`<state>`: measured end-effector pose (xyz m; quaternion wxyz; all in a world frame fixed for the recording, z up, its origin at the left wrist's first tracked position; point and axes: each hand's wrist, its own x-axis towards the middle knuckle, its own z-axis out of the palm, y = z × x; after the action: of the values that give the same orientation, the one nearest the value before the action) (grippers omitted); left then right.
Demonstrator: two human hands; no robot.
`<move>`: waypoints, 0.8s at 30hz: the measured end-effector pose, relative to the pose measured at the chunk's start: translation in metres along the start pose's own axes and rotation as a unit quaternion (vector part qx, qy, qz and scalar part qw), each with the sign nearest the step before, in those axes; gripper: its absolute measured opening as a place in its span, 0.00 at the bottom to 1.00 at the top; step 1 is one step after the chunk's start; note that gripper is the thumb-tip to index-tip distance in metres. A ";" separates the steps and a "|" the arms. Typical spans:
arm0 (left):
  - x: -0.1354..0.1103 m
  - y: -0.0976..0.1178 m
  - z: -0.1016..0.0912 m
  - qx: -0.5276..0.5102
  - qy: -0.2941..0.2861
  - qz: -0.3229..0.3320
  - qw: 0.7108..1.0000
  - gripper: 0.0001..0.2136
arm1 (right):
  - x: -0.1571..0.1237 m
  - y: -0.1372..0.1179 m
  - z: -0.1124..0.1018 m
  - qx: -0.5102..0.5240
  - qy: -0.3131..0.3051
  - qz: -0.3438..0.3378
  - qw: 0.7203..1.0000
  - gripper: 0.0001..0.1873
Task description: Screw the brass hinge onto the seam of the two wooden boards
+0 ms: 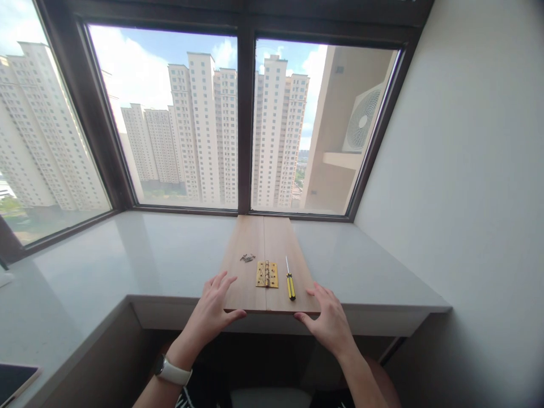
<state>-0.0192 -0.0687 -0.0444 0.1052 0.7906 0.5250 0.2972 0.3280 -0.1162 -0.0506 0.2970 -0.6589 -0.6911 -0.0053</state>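
Observation:
Two wooden boards lie side by side on a white windowsill counter, running from the window to the front edge. A brass hinge rests across their seam. A small pile of screws lies to the hinge's left, and a yellow and black screwdriver to its right. My left hand rests on the near left corner of the boards, fingers spread, thumb along the front edge. My right hand does the same at the near right corner. Neither hand holds anything.
A large window with dark frames backs the counter, with a white wall on the right. A dark tablet-like object lies at the far left. A white watch is on my left wrist. A seat shows below.

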 end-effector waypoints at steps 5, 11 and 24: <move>0.000 -0.005 -0.003 -0.006 -0.004 0.001 1.000 0.40 | 0.001 0.000 0.002 0.006 -0.008 0.001 1.000 0.37; -0.001 -0.003 0.000 -0.016 0.008 -0.003 1.000 0.39 | 0.003 0.004 0.002 0.024 -0.026 0.012 0.999 0.36; 0.002 -0.004 -0.001 -0.031 -0.014 -0.004 0.999 0.42 | 0.005 -0.003 0.001 0.026 -0.032 0.029 0.999 0.37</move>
<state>-0.0228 -0.0649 -0.0444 0.1384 0.7888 0.5171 0.3021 0.3251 -0.1118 -0.0483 0.2919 -0.6707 -0.6806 0.0419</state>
